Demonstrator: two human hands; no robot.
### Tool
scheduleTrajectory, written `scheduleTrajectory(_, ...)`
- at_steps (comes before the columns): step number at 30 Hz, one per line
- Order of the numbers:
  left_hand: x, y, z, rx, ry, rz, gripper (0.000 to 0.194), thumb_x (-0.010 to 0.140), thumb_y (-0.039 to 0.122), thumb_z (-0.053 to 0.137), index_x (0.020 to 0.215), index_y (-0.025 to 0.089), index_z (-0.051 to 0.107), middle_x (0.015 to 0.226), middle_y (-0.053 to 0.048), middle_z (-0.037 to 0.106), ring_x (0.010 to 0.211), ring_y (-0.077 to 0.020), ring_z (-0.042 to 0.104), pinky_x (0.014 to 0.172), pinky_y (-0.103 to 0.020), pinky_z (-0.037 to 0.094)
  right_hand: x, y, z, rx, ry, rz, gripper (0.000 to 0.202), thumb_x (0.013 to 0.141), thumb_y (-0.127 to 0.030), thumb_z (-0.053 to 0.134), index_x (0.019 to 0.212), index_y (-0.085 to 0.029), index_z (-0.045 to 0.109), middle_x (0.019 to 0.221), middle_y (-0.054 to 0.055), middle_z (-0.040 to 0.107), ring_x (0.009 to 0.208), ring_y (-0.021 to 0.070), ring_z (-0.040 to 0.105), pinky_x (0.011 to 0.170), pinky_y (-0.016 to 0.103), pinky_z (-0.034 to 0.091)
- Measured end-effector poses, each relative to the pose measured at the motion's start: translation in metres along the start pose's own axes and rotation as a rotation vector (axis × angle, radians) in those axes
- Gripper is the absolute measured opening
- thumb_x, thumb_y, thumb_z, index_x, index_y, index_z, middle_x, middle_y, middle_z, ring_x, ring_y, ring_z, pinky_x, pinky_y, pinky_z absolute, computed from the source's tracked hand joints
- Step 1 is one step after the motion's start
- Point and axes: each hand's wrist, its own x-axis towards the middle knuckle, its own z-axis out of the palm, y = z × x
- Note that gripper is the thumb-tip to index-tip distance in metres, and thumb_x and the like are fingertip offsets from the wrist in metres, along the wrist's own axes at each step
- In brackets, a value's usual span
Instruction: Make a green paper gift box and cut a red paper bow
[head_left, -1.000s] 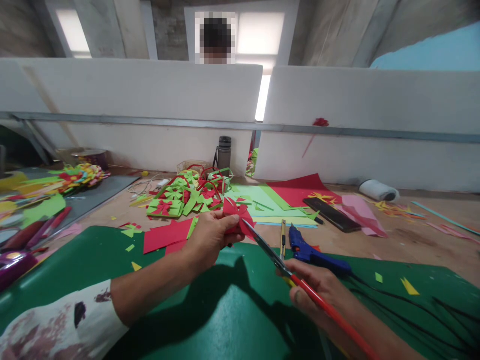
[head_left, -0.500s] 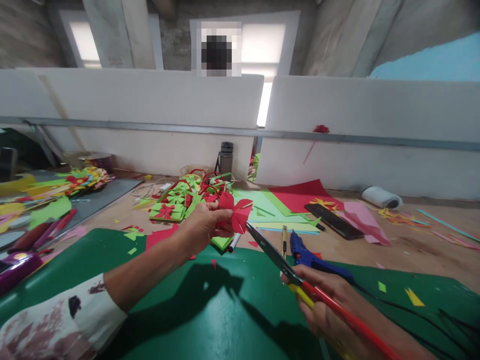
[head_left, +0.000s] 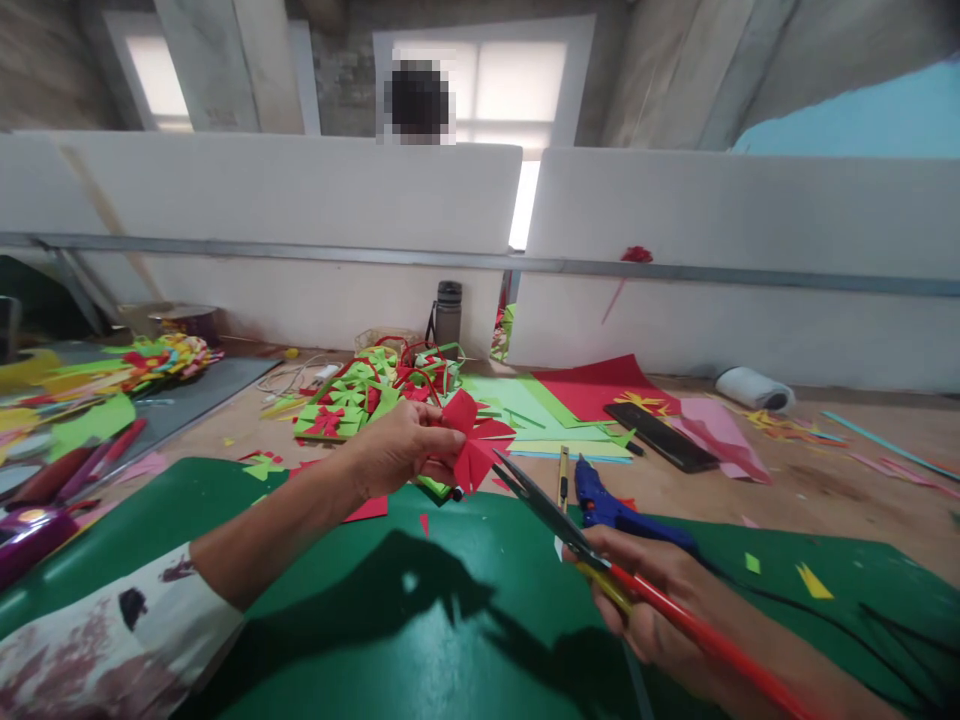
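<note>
Pinched between thumb and fingers of my left hand [head_left: 416,445] is a red paper flower [head_left: 480,445] with slit petals, held up above the green mat [head_left: 337,620]. My right hand [head_left: 652,600] is closed around scissors [head_left: 551,510] with one red and one yellow handle. Their blades are slightly parted, and the tips point at the flower's right edge with a small gap between. Part of the handles is hidden by my fingers. Beyond my left hand lies a pile of green and red paper pieces [head_left: 360,390] with bows and handles.
A blue glue gun [head_left: 600,500] and a yellow utility knife [head_left: 563,478] lie past the scissors. Farther back are a black phone [head_left: 664,438], red paper sheet [head_left: 600,390], pale green sheets [head_left: 502,400] and a dark bottle [head_left: 448,315]. Behind the white partition [head_left: 300,200] is another person's head.
The red flower has turned and shifted a little right in my left hand. The scissors' tips have moved off its edge, and their blades have parted slightly.
</note>
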Motion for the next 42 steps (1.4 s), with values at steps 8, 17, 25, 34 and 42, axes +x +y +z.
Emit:
scheduleTrajectory(8,-0.002,-0.002,0.003,0.113,0.031,0.021,0.009,0.062,0.01,0.07,0.062,0.01,0.061,0.055,-0.004,0.064,0.048,-0.0111,0.06,0.047,-0.02,0.045,-0.004,0.001,-0.001,-0.011,0.005,-0.034,0.056,0.074,-0.069,0.049,0.099,-0.02,0.06,0.058,-0.002,0.046,0.053,0.0116,0.045,0.049,0.022,0.039)
scheduleTrajectory(17,-0.003,-0.003,0.003,0.161,0.036,0.032,0.007,0.061,0.01,0.068,0.067,0.013,0.064,0.061,-0.003,0.066,0.052,-0.0121,0.062,0.056,-0.025,0.052,0.001,0.008,-0.003,-0.069,-0.021,-0.014,0.049,0.075,-0.065,0.051,0.092,-0.021,0.062,0.054,-0.004,0.042,0.049,0.0106,0.042,0.044,0.021,0.036)
scheduleTrajectory(25,-0.004,-0.001,0.004,0.174,0.043,0.006,0.009,0.059,0.01,0.069,0.067,0.013,0.065,0.06,-0.002,0.066,0.053,-0.0118,0.062,0.055,-0.024,0.052,-0.002,0.0,-0.005,-0.052,-0.056,-0.018,0.052,0.071,-0.067,0.055,0.093,-0.02,0.064,0.053,-0.002,0.045,0.048,0.012,0.043,0.043,0.023,0.035)
scheduleTrajectory(34,-0.003,-0.004,0.004,0.177,0.048,0.006,0.013,0.057,0.013,0.073,0.066,0.013,0.064,0.06,-0.001,0.065,0.052,-0.0111,0.061,0.054,-0.023,0.05,0.001,0.003,0.003,0.007,-0.036,0.025,0.051,0.075,-0.067,0.049,0.087,-0.019,0.063,0.05,-0.005,0.039,0.045,0.0092,0.038,0.043,0.022,0.034)
scheduleTrajectory(42,-0.001,-0.006,0.003,0.148,0.075,0.017,0.019,0.057,0.013,0.075,0.068,0.014,0.06,0.058,0.0,0.066,0.051,-0.0114,0.061,0.051,-0.022,0.05,-0.003,-0.009,0.002,-0.033,-0.017,0.008,0.043,0.075,-0.058,0.058,0.092,-0.019,0.063,0.053,-0.004,0.044,0.053,0.0112,0.045,0.051,0.021,0.04)
